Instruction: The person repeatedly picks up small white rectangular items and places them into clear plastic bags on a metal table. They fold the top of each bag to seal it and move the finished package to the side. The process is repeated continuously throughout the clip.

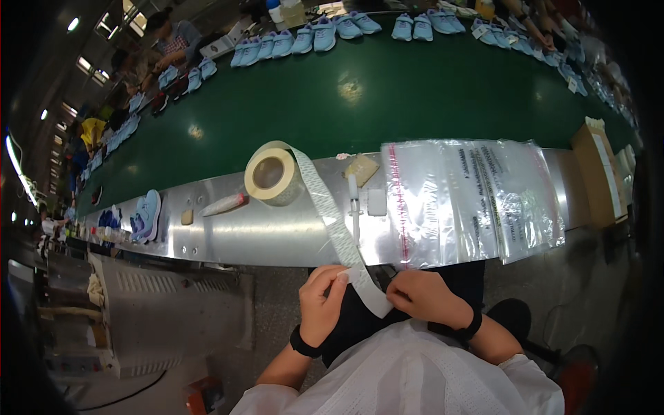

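A wide green conveyor belt (387,90) curved across the upper half of the frame, with rows of light blue shoes (315,34) along its far edge at the top. Below it ran a silver metal ledge (263,232), bending from the left edge to the right. On the right part of that ledge lay a stack of clear plastic bags (470,200), its lower edge hanging over the ledge. A brown cardboard box (596,173) stood at the far right. Left of centre on the ledge sat a roll of label tape (272,174), and from it a long white strip of labels (332,221) ran down toward the lower middle of the frame. There the left hand (321,301) pinched the strip between thumb and curled fingers, while the right hand (423,296), just beside it, was closed over the strip's loose end. A white syringe-like tool (355,204) lay upright in the frame on the ledge between roll and bags, and a small pen-shaped tube (223,204) lay left of the roll.
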Motion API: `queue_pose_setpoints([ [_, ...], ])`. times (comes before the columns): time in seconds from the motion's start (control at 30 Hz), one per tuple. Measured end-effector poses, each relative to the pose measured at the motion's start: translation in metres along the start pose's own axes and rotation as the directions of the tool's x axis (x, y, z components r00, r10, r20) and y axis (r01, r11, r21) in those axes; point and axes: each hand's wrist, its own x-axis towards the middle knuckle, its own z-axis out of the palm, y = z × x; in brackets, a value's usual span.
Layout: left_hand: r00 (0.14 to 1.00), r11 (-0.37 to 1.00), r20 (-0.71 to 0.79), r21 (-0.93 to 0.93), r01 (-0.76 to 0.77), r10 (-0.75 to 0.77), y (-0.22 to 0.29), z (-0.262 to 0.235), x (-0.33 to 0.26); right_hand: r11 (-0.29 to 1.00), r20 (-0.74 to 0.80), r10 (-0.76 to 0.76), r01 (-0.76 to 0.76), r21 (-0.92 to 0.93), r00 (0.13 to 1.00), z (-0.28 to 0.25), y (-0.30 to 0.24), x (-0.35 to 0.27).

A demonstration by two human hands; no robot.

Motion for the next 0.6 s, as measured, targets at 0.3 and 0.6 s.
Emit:
queue_pose_setpoints([
  [0.3,0.727,0.724,0.629,0.362,-0.587,0.275,-0.010,0.067,0.039,0.793,-0.630,-0.051,-0.352,-0.498,0.775,-0.017,0.065,0.038],
  [0.6,0.652,0.826,0.756,-0.402,0.395,0.057,0.011,0.081,0.096,0.951,-0.663,0.308,-0.197,0.239,0.682,-0.037,0.085,0.018],
])
